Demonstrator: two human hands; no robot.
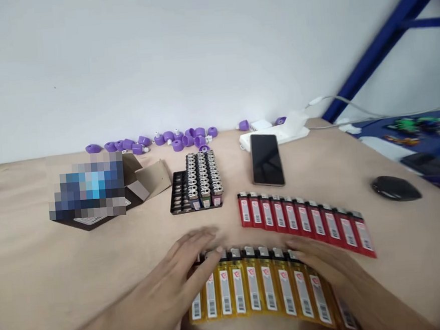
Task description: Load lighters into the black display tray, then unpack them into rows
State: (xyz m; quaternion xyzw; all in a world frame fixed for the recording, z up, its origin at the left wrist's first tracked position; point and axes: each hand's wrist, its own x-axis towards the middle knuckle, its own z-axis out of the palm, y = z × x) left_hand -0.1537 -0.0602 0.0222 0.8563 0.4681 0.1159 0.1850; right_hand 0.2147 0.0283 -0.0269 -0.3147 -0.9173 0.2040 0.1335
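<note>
A curved row of yellow lighters (253, 286) lies flat on the table close to me, metal tops pointing away, white labels up. My left hand (182, 273) curls around the row's left end, with fingers over the tops there. At the opposite end, my right hand (332, 262) bends around the last lighters, its fingertips near their tops and partly covering them. Both thumbs are mostly hidden. Beyond my right hand lies a slanting row of red lighters (304, 217). Farther back, a black tray (179, 193) holds upright lighters (204, 178) in its right part; slots show at its left.
An opened box (131, 191), partly blurred out, stands at the left. Several purple caps (177, 144) lie along the wall. A phone (267, 159) leans against a white power strip (296, 129). A black mouse-like object (395, 188) sits near the right table edge.
</note>
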